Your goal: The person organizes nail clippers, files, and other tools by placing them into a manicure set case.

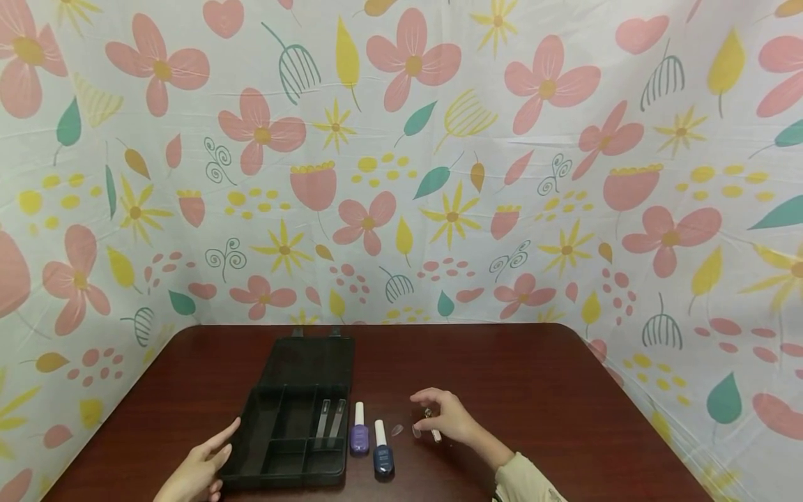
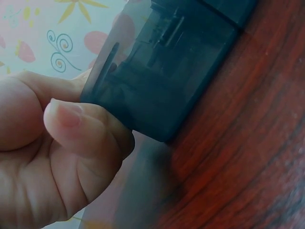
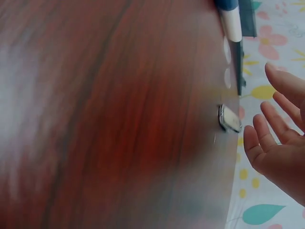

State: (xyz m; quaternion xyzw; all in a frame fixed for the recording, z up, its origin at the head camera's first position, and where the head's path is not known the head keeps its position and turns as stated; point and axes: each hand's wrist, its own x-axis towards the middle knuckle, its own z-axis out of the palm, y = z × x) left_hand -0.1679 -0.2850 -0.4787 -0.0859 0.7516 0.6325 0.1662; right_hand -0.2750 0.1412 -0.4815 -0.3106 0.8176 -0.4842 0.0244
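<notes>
My left hand (image 1: pixel 194 470) touches the left side of a black compartment box (image 1: pixel 282 481) with its fingers. In the left wrist view the fingers lie at a corner of the translucent dark box (image 2: pixel 157 105), the thumb bent in front. The box's lid (image 1: pixel 310 362) is folded back on the table. My right hand (image 1: pixel 448 415) hovers over a nail clipper (image 3: pixel 229 118), fingers loosely bent and holding nothing. Beside it lie two small clear oval pieces (image 1: pixel 397 430), one partly behind the fingers in the head view.
Two slim grey strips (image 1: pixel 323 418) stand in a right compartment of the box. Just right of it are a purple nail polish bottle (image 1: pixel 360 439) and a dark blue one (image 1: pixel 383 460), both white-capped. A patterned cloth (image 1: pixel 401 265) hangs behind the brown table (image 1: pixel 502 369).
</notes>
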